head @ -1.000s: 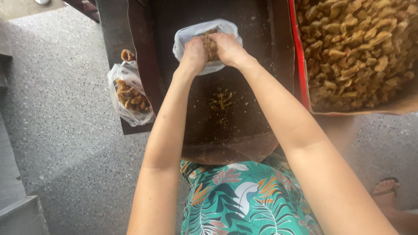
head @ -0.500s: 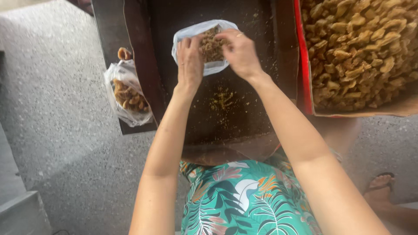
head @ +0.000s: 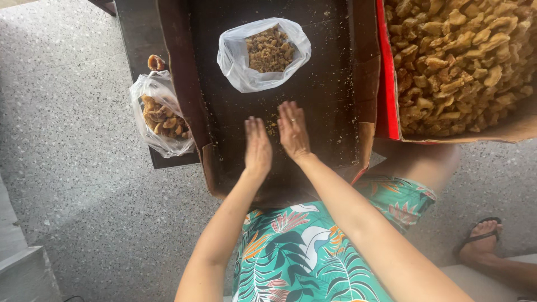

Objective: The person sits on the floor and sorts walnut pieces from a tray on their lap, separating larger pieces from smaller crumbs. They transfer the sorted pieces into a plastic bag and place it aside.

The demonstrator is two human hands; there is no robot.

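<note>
My left hand (head: 257,146) and my right hand (head: 292,130) lie flat and side by side on the dark floor of a cardboard box (head: 184,95), fingers stretched toward a small scatter of brown crumbs (head: 273,126) between them. Neither hand holds anything. A ring shows on the right hand. Farther up the box sits an open clear plastic bag (head: 235,61) with brown crumbly pieces (head: 269,49) inside, apart from both hands.
A second clear bag of larger brown fried pieces (head: 160,117) rests on a dark ledge left of the box. A red-edged carton (head: 386,72) heaped with the same fried pieces (head: 464,61) stands at the right. Speckled grey floor lies around; a sandalled foot (head: 482,240) is at the lower right.
Both hands left the plastic bag's mouth and drew back toward me, now resting flat on the box floor by the loose crumbs. The bag stays open with its contents showing.
</note>
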